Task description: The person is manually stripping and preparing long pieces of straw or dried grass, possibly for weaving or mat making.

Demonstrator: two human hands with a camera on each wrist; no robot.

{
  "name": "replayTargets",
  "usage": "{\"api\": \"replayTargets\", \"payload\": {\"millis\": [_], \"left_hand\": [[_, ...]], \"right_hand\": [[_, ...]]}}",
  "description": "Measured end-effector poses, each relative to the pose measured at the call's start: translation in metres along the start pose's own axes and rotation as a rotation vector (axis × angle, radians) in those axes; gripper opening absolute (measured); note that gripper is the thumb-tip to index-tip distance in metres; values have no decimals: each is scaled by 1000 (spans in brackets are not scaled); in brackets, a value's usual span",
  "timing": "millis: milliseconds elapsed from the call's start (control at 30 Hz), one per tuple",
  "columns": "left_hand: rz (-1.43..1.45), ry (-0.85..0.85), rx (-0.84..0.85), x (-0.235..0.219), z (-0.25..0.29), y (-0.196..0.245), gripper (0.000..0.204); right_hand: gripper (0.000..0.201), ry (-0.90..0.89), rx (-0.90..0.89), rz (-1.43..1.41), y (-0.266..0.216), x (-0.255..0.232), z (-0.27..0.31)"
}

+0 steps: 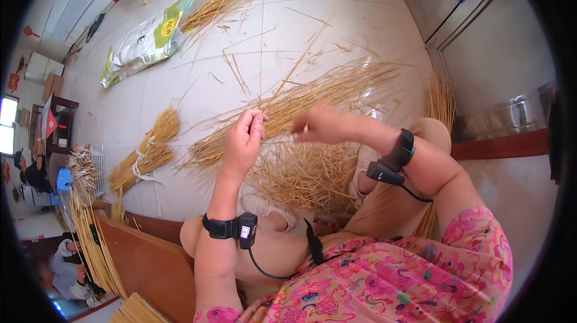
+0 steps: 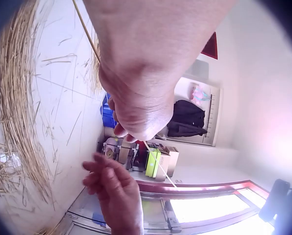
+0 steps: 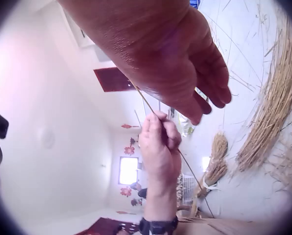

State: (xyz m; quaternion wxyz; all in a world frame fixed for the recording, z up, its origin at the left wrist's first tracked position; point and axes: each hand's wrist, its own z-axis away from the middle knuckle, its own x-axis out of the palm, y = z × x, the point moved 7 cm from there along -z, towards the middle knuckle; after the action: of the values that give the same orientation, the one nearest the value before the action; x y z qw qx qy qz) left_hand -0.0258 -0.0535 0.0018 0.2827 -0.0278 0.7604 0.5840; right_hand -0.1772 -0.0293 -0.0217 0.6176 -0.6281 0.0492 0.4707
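My left hand [image 1: 242, 143] is raised over the floor, fingers curled round a single long straw stalk [image 3: 194, 176]. In the right wrist view the stalk comes out on both sides of that fist. My right hand [image 1: 324, 124] hovers just to the right, its fingers loosely bent and nothing held in them. In the left wrist view the right hand [image 2: 117, 196] shows with fingers spread, apart from the stalk. Below both hands lies a long loose pile of straw [image 1: 300, 103]. Shorter broken straw [image 1: 306, 173] is heaped between the feet.
A tied straw bundle [image 1: 144, 155] lies to the left. Farther off is a white and green plastic bag [image 1: 147, 37] with more straw [image 1: 219, 6] beside it. A brown wooden board [image 1: 144, 251] stands at near left, a metal door [image 1: 499, 52] at right. Other people sit at far left.
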Motion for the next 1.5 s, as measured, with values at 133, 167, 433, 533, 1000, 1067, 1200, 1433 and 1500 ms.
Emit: {"api": "replayTargets", "payload": {"millis": [133, 167, 433, 533, 1000, 1067, 1200, 1433, 1500], "left_hand": [[15, -93, -17, 11, 1, -4, 13], [1, -84, -1, 12, 1, -2, 14], [-265, 40, 46, -5, -4, -16, 15], [-78, 170, 80, -17, -7, -11, 15], [842, 371, -7, -73, -25, -5, 13], [852, 356, -27, -66, -25, -7, 13], [864, 341, -97, -58, -24, -11, 13], [922, 254, -129, -37, -21, -8, 13], [941, 195, -106, -27, -21, -5, 13]], "right_hand": [[23, 278, -34, -689, -1, -23, -6], [22, 324, -44, -767, -3, -23, -7], [20, 941, 2, -858, 29, -95, 22], [21, 706, -31, -856, 15, -76, 10], [22, -57, 10, -545, -22, 66, -11], [12, -101, 7, -563, -25, 74, -10], [11, -109, -4, -563, -30, 73, -8], [11, 44, -41, -725, -25, 61, -16], [12, 134, -55, -806, -26, 48, -21]]}}
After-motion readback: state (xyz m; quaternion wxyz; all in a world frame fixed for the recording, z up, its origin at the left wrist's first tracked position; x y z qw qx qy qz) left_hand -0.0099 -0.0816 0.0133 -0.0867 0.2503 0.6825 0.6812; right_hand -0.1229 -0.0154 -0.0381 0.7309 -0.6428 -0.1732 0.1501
